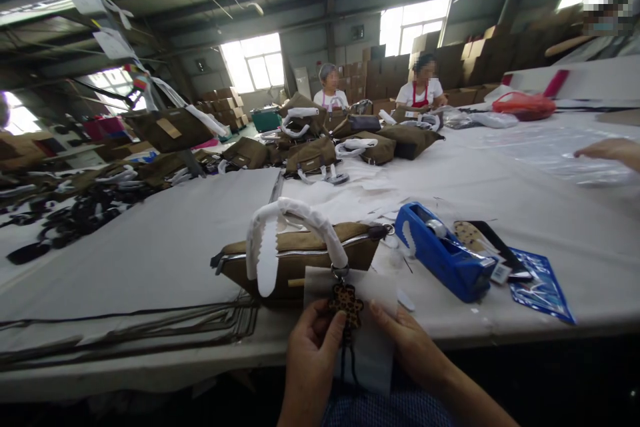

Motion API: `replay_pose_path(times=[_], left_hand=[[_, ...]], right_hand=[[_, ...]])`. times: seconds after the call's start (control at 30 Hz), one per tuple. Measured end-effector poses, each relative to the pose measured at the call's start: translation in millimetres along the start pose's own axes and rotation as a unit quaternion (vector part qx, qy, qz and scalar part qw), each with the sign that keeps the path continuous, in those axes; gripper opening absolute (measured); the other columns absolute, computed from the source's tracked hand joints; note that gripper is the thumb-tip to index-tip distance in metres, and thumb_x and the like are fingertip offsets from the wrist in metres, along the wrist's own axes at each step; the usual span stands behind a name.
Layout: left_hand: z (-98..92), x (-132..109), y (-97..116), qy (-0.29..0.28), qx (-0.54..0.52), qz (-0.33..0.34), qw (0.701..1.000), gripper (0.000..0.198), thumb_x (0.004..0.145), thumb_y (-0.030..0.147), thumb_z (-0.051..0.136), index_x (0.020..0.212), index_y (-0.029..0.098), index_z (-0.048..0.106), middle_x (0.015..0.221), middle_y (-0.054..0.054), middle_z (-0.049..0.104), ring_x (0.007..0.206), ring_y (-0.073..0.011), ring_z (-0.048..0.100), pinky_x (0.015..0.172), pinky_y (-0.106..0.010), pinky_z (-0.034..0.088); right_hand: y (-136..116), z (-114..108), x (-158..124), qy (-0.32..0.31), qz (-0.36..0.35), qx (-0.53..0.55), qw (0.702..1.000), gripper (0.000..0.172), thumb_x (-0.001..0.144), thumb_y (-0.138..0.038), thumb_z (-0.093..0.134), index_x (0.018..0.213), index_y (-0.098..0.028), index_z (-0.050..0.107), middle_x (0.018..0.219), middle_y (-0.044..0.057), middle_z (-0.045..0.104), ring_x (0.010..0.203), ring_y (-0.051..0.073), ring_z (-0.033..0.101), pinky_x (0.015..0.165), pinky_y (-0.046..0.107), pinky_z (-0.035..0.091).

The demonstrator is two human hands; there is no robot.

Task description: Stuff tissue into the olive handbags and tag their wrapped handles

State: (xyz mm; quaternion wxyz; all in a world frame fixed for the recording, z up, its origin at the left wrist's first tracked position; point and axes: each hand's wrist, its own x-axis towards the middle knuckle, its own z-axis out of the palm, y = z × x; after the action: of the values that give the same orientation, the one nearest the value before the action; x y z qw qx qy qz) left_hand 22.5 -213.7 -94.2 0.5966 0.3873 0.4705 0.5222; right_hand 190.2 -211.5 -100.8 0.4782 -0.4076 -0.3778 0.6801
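An olive-brown handbag (295, 240) with a silver zipper stands at the table's front edge. Its handle (305, 213) is wrapped in white paper. A leopard-print charm (350, 303), shaped like a bear or flower, hangs from a ring by the handle, with dark cords below. My left hand (317, 340) pinches the charm's left side between thumb and fingers. Behind the charm lies a translucent white sheet (377, 340). My right hand (405, 340) grips that sheet's right edge, thumb on top; its other fingers are mostly hidden.
Right of the bag sit a blue tape dispenser (445, 253), a dark phone-like object (503, 250) and a blue-edged plastic pouch (543, 283). Straps (200, 327) lie front left. More bags (310, 157) are piled further back; two people work beyond them. Another person's hand (607, 150) reaches in at right.
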Motion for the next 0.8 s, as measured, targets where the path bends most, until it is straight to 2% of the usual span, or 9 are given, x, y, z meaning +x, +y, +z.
replay_pose_path(times=[0.1, 0.27, 0.43, 0.63, 0.73, 0.8], left_hand=[[-2.8, -1.1, 4.7, -0.011, 0.025, 0.01, 1.0, 0.043, 0.077, 0.044, 0.08, 0.102, 0.013, 0.066, 0.096, -0.013, 0.078, 0.081, -0.0227, 0.074, 0.065, -0.027, 0.06], [-1.6, -7.7, 3.7, -0.023, 0.025, 0.011, 0.999, 0.04, 0.081, 0.045, 0.076, 0.102, 0.013, 0.067, 0.094, -0.012, 0.078, 0.078, -0.0217, 0.073, 0.062, -0.026, 0.059], [-5.3, -2.8, -6.2, -0.022, 0.047, 0.004, 0.999, 0.039, 0.08, 0.048, 0.076, 0.096, 0.013, 0.067, 0.088, -0.011, 0.078, 0.079, -0.0215, 0.074, 0.069, -0.027, 0.058], [-6.1, -3.3, -5.1, -0.025, 0.132, 0.024, 0.991, 0.037, 0.083, 0.052, 0.071, 0.087, 0.015, 0.067, 0.081, -0.009, 0.076, 0.076, -0.0229, 0.072, 0.067, -0.027, 0.055], [-13.8, -11.0, -3.5, 0.016, 0.207, 0.076, 0.975, 0.038, 0.087, 0.055, 0.064, 0.087, 0.017, 0.072, 0.078, -0.006, 0.074, 0.075, -0.0218, 0.07, 0.068, -0.027, 0.052], [-25.4, -14.8, -4.7, 0.097, 0.229, 0.106, 0.963, 0.041, 0.087, 0.058, 0.062, 0.092, 0.019, 0.072, 0.082, -0.006, 0.074, 0.079, -0.0227, 0.069, 0.073, -0.028, 0.052]], right_hand=[[-9.7, -8.9, 4.8, -0.001, -0.003, -0.124, 0.992, 0.056, 0.087, -0.066, 0.06, 0.11, -0.016, 0.073, 0.093, 0.008, 0.075, 0.084, 0.025, 0.069, 0.075, 0.035, 0.056], [-19.0, -12.8, 11.7, -0.045, -0.001, -0.198, 0.979, 0.055, 0.088, -0.067, 0.058, 0.097, -0.016, 0.074, 0.085, 0.006, 0.074, 0.076, 0.023, 0.067, 0.065, 0.03, 0.054], [-19.5, -2.1, 7.8, -0.025, -0.044, -0.218, 0.975, 0.056, 0.09, -0.068, 0.052, 0.095, -0.018, 0.076, 0.086, 0.007, 0.075, 0.086, 0.027, 0.068, 0.075, 0.035, 0.056], [-21.0, 4.2, 9.2, 0.024, -0.068, -0.289, 0.955, 0.044, 0.08, -0.056, 0.073, 0.1, -0.017, 0.077, 0.097, 0.009, 0.077, 0.096, 0.033, 0.069, 0.091, 0.045, 0.055], [-27.9, 9.1, 9.8, 0.004, -0.063, -0.26, 0.964, 0.045, 0.083, -0.052, 0.072, 0.111, -0.018, 0.076, 0.11, 0.01, 0.075, 0.103, 0.031, 0.069, 0.095, 0.045, 0.054], [-33.1, 11.2, 9.8, -0.004, -0.052, -0.226, 0.973, 0.046, 0.084, -0.051, 0.072, 0.115, -0.018, 0.074, 0.114, 0.01, 0.075, 0.106, 0.031, 0.069, 0.098, 0.045, 0.053]])
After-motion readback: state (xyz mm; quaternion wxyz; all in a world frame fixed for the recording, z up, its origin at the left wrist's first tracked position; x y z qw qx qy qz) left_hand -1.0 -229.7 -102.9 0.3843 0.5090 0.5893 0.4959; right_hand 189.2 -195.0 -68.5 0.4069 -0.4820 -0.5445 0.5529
